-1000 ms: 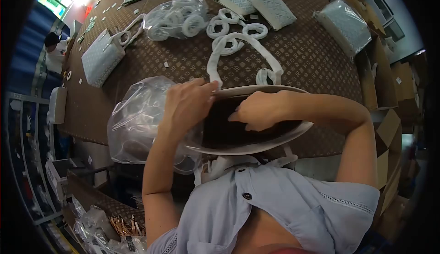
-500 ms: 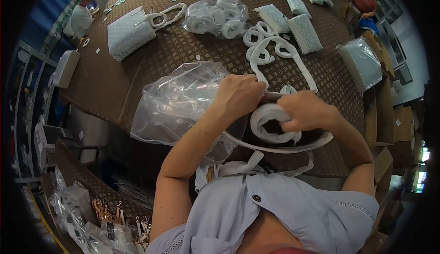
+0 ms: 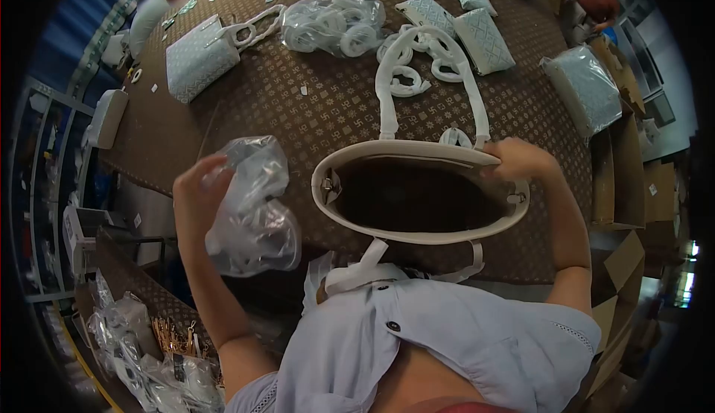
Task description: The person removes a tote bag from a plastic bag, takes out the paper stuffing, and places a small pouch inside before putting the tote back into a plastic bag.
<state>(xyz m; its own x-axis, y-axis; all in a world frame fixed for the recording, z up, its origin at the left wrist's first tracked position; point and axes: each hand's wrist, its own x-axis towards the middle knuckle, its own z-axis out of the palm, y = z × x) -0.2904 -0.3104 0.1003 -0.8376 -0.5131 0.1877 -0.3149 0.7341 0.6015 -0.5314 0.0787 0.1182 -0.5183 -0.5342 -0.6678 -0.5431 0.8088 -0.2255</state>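
Observation:
An open white handbag (image 3: 417, 238) stands at the front of the table, its dark inside facing up. Its wrapped white handle (image 3: 386, 100) stretches away over the far rim. My right hand (image 3: 521, 161) grips the bag's rim at the far right corner. To the left of the bag, my left hand (image 3: 201, 189) is closed on a clear plastic bag (image 3: 257, 219), which looks crumpled and hangs beside the fingers. A white strap (image 3: 365, 262) hangs at the near side of the handbag.
Beyond lie a wrapped bundle of white rolls (image 3: 335, 26), a patterned handbag (image 3: 201, 55), and flat patterned pouches (image 3: 484, 40). A plastic-covered bag (image 3: 585, 89) is at right, near cardboard boxes (image 3: 618, 175). Two people are at the far corners. Hardware and plastic lie lower left.
My left hand has moved left and taken hold of the clear plastic bag. The handbag's mouth now shows wide, and the white roll that was by my right hand is out of sight there.

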